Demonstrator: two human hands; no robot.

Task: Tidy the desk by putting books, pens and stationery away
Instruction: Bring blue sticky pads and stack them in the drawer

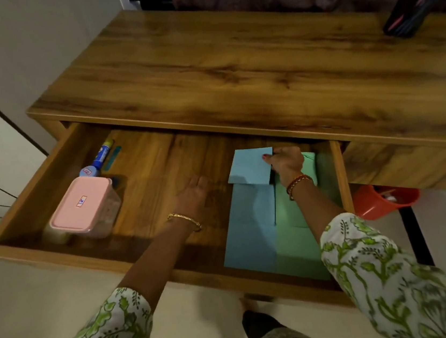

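Observation:
The wooden desk's wide drawer (143,167) is pulled out toward me. In its right part lie blue pads (250,221) and green pads (297,232) side by side in rows. My right hand (285,162) pinches a blue paper pad (249,165) by its right edge and holds it, tilted, above the far end of the blue row. My left hand (193,192) reaches into the middle of the drawer with fingers straight, flat over the bare wooden bottom, holding nothing. A black pen holder (407,11) full of blue pens stands at the desk's far right.
A pink-lidded plastic box (83,208) sits in the drawer's left part, with a glue stick (102,155), a small round tub (88,171) and a teal strip (112,157) behind it. An orange bin (380,200) stands on the floor under the desk at right. The desk top (231,64) is bare wood.

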